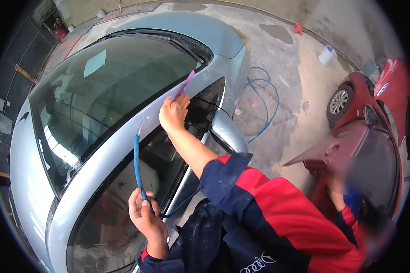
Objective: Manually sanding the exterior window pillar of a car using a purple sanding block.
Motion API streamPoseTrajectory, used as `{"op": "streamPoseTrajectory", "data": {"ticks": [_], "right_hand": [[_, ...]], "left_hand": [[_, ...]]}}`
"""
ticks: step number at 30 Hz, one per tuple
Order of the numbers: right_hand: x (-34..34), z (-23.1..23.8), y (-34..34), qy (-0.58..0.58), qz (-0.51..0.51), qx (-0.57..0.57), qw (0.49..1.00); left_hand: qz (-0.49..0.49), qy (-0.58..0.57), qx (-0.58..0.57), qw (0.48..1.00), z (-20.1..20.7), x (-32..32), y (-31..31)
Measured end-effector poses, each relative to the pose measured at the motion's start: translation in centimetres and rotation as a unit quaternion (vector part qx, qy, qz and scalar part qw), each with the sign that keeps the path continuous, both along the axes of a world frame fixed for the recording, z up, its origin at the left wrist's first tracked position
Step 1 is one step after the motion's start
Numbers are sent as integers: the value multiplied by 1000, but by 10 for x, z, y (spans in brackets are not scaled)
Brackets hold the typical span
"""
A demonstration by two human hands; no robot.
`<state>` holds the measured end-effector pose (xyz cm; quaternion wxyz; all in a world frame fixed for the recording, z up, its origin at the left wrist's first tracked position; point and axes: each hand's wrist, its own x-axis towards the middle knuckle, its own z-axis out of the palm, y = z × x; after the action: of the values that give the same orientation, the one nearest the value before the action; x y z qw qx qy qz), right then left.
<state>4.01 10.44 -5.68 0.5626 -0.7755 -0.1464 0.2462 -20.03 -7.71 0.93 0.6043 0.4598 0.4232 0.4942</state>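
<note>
My right hand (173, 113) presses a thin pink scraper (185, 83) against the silver pillar of a silver car (114, 150), between the windscreen (100, 91) and the side window (136, 182). My left hand (144, 217) grips a blue hose (136, 166) in front of the side window. The hose's end curves up toward the pillar just below my right hand. My sleeves are red and dark blue.
A silver side mirror (228, 132) sticks out right of my right arm. More blue hose (264, 102) lies looped on the wet concrete floor. A red car (373, 132) stands at the right, with a person (351, 195) beside it. A white bucket (327, 55) sits far back.
</note>
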Motion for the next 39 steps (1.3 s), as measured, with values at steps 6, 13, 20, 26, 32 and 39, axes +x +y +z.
{"op": "streamPoseTrajectory", "data": {"ticks": [6,13,20,26,32,39], "right_hand": [[-11,-7,-4,-32,47,15,998],[-19,-24,-6,-15,35,54,998],[130,-75,17,45,-23,41,998],[-54,-12,-24,-106,41,93,989],[-139,62,-110,-130,372,106,913],[43,59,-148,30,140,281,949]], "left_hand": [[3,3,-6,1000,0,5,4],[8,16,-13,1000,-5,18,8],[42,21,-10,999,0,7,6],[62,-12,-5,998,5,-24,-23],[91,-38,15,995,-8,-41,-21],[110,-69,5,992,-17,-18,-25]]}}
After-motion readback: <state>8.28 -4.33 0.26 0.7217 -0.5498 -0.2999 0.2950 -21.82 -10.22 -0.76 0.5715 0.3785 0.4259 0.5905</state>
